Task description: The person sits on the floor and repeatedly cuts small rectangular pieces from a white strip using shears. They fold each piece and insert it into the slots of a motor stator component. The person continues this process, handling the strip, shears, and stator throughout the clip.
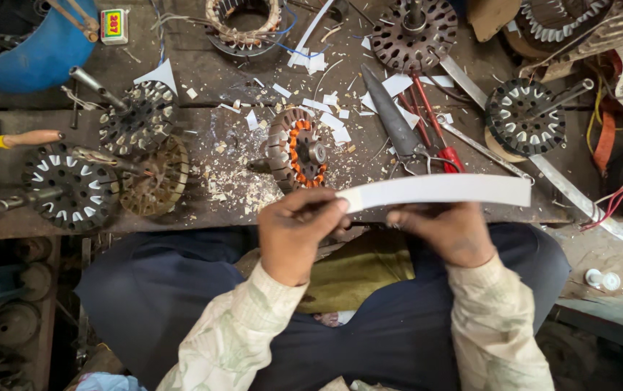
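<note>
White paper strip point(438, 191), long and slightly bowed, is held level over the near edge of the bench point(203, 80). The left hand point(295, 233) pinches its left end, thumb and fingers clenched on the paper; the right hand point(442, 230) touches the strip from beneath near its middle, but its fingertips are tucked under the paper, so how firm that grip is cannot be made out. The strip's right end juts free past the right hand.

Just beyond the left hand a wound motor stator point(297, 150) with orange insulation lies on the bench amid white paper scraps point(326, 108) and pale shavings. Red-handled scissors point(416, 127) rest to its right, their handles partly hidden behind the strip. More slotted stator cores point(72, 185) sit at the left, another point(525, 116) at the right, one point(413, 32) at the far edge cut off by the frame. A blue tub point(32, 43) is cropped at the top left corner. A yellow-and-wood tool handle point(11, 139) enters from the left, its working end out of view. Under the bench, dark shapes are too dim to identify.
</note>
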